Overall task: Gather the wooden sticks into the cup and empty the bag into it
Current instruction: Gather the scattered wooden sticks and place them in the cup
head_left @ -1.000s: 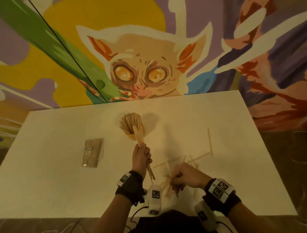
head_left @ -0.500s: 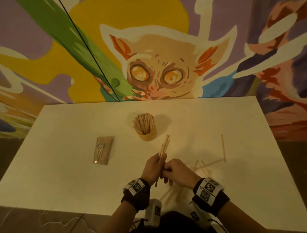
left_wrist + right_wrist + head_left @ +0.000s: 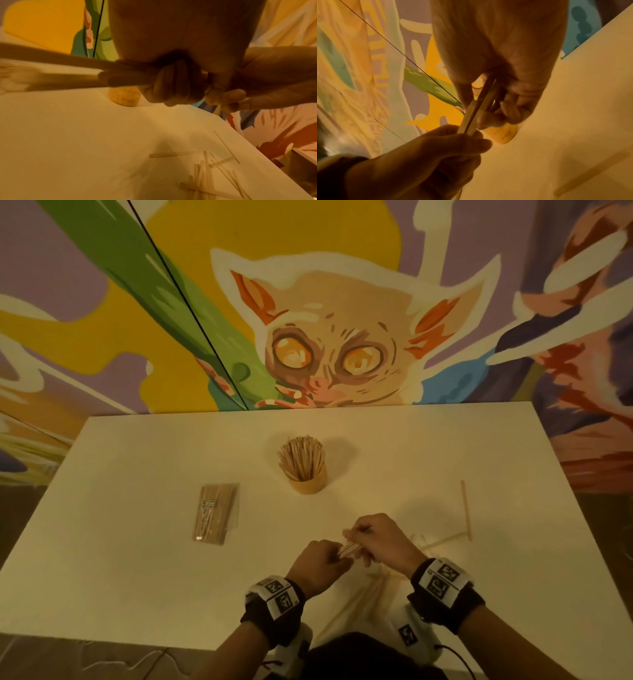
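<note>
Where it stood upright before, the stick bundle (image 3: 349,549) now level, both hands' fingers (image 3: 354,534) curled around it.

**Where things lay on the worktop**

I saw the cup (image 3: 307,480) standing mid-worktop (image 3: 137,542), packed with upright sticks (image 3: 301,455). The bag (image 3: 215,517) lay flat to its left and a little nearer me. My left hand (image 3: 318,563) and right hand (image 3: 380,539) met in front of the cup, above the surface, sharing a small bundle of sticks (image 3: 349,548). Loose sticks (image 3: 442,541) lay scattered beneath and right of the hands; one single stick (image 3: 466,510) lay farthest right.
</note>
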Tool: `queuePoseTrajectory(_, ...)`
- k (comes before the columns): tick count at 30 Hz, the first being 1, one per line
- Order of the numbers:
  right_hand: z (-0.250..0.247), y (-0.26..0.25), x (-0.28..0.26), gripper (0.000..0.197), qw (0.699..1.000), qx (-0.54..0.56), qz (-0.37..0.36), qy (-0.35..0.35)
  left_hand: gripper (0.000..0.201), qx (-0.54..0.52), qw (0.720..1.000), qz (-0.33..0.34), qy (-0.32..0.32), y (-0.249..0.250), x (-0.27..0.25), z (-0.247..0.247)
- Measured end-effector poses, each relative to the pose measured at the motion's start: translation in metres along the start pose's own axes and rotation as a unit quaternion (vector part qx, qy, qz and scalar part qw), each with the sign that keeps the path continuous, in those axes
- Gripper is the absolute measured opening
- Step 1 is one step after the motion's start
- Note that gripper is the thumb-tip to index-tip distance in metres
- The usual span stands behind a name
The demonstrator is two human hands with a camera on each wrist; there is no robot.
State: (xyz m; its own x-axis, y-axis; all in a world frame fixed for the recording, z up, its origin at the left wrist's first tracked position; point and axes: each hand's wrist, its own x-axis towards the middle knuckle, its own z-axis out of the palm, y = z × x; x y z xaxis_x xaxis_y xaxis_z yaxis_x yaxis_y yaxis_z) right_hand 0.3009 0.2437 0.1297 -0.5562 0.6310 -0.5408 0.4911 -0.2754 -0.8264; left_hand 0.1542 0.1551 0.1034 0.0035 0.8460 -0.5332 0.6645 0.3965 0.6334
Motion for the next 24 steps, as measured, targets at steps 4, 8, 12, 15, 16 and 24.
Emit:
queuePoseTrajectory(4, 0.012, 0.003, 0.0, 0.02, 1.0, 0.025, -0.018, 0.001, 0.011, -0.003, 1.0, 0.018, 0.012, 0.003, 0.001, -0.003)
queuePoseTrajectory(8, 0.016, 0.0, 0.0, 0.011, 0.998, 0.05, -0.024, -0.016, 0.037, 0.052, 0.996, 0.011, 0.069, 0.003, 0.005, -0.003)
queuePoseTrajectory(12, 0.014, 0.001, 0.002, 0.008, 0.995, 0.095, -0.004, -0.016, 0.073, 0.093, 0.993, 0.04, 0.063, 0.009, 0.01, -0.005)
queuePoseTrajectory(15, 0.012, 0.005, 0.002, 0.009, 0.992, 0.125, 0.004, -0.015, 0.077, 0.117, 0.99, 0.061, 0.052, 0.014, 0.009, -0.005)
queuePoseTrajectory(16, 0.011, 0.007, 0.002, 0.009, 0.99, 0.138, 0.009, -0.012, 0.074, 0.111, 0.99, 0.065, 0.049, 0.014, 0.008, -0.006)
queuePoseTrajectory(24, -0.011, 0.028, -0.004, 0.013, 0.966, 0.25, 0.065, 0.014, 0.038, 0.054, 0.997, 0.017, 0.049, -0.013, -0.011, -0.027)
